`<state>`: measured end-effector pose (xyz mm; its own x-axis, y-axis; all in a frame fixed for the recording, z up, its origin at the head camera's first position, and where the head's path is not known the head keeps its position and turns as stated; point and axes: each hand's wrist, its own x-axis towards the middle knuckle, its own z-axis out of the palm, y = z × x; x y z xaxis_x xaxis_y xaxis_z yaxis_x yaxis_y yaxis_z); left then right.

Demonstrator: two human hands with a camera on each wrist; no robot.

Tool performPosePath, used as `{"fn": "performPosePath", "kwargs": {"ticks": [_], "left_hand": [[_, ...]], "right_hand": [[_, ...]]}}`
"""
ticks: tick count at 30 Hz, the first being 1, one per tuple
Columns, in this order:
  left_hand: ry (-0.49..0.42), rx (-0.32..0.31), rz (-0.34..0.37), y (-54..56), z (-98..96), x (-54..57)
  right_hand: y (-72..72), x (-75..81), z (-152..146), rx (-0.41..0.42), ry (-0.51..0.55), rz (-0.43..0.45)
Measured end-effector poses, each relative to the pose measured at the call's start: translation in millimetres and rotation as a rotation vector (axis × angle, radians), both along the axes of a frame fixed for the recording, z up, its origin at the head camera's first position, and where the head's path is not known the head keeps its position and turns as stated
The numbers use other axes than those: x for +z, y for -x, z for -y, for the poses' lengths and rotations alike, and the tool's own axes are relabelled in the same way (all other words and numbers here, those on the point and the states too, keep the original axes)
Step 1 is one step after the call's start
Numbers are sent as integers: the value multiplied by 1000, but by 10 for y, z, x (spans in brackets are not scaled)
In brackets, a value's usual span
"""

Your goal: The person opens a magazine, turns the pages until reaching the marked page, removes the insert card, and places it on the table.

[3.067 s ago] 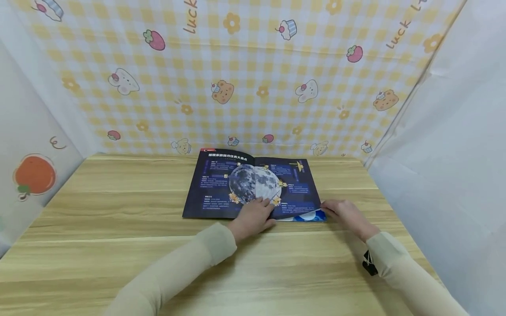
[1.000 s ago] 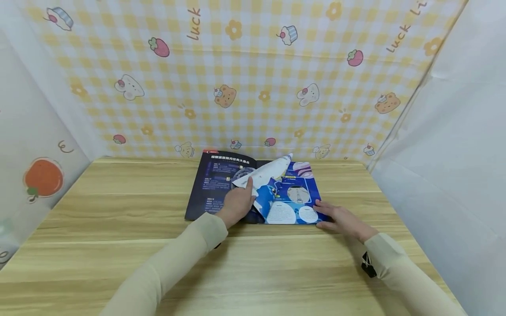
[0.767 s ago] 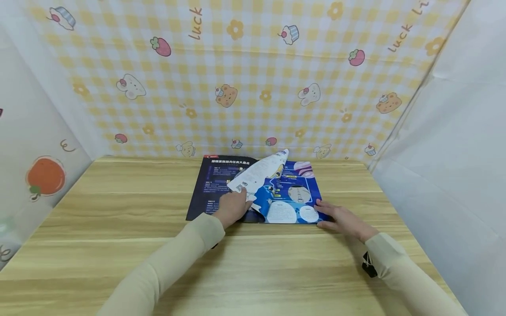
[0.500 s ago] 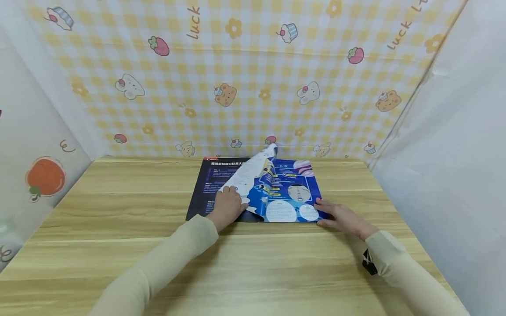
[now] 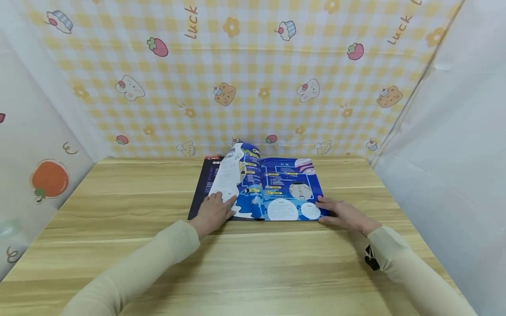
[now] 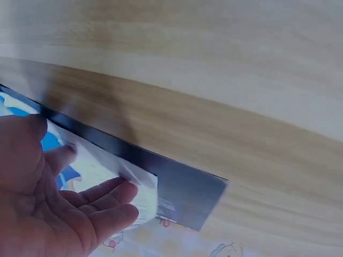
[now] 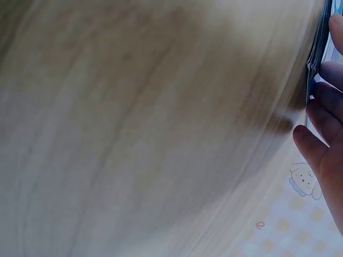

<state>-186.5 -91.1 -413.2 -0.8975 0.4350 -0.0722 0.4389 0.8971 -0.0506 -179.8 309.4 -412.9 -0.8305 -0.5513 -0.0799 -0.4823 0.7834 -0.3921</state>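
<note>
An open magazine [image 5: 292,188] lies on the table, its right side a blue contents page with white circles. One page [image 5: 249,180], blue and white, stands curved up near the spine and leans left over a dark page [image 5: 199,197]. My left hand [image 5: 213,213] rests on the lower part of that leaning page, fingers loosely extended. In the left wrist view, the left hand [image 6: 69,198] has its fingertips on the white paper, with the dark page beyond it. My right hand [image 5: 345,215] touches the magazine's lower right corner; the right wrist view shows its fingers [image 7: 327,115] spread along the edge.
The wood-grain table [image 5: 253,267] extends around the magazine. Behind it hangs a yellow checked cloth [image 5: 253,66] with cartoon prints, close to the magazine's top edge. White cloth walls [image 5: 466,131] stand at both sides. A small black object [image 5: 371,259] hangs at the right cuff.
My left hand has moved left, carrying the page from the right side over the dark moon page and uncovering the blue contents page. The right hand let go of the page corner and stays at the edge.
</note>
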Motion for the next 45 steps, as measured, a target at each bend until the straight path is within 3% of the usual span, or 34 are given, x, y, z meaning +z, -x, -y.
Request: {"fn": "performPosePath", "kwargs": {"ticks": [6,10,17,24,29,34,40,45], "left_hand": [[-28,-16,57,-27,92,32],[-48,-13,49,-29,121,21],[25,-41,0,-36,81,24],[-84,-55,81,-19,7,-10],[-48,-50,118,-25,-54,12],[-43,-57,135,-38,-142,38],[-48,-110,136,-45,-229,-30],[-32,-100,128,-24,-275,-54]], "right_hand": [[16,-1,-13,6,-6,-12],[29,-2,-13,9,-13,-16],[31,-4,0,25,-10,-28],[51,3,40,77,-34,-125],[61,9,56,69,-78,-135],[39,1,54,102,-117,-218],[-5,-33,46,130,-125,-318],[-12,-72,52,128,-102,-360]]}}
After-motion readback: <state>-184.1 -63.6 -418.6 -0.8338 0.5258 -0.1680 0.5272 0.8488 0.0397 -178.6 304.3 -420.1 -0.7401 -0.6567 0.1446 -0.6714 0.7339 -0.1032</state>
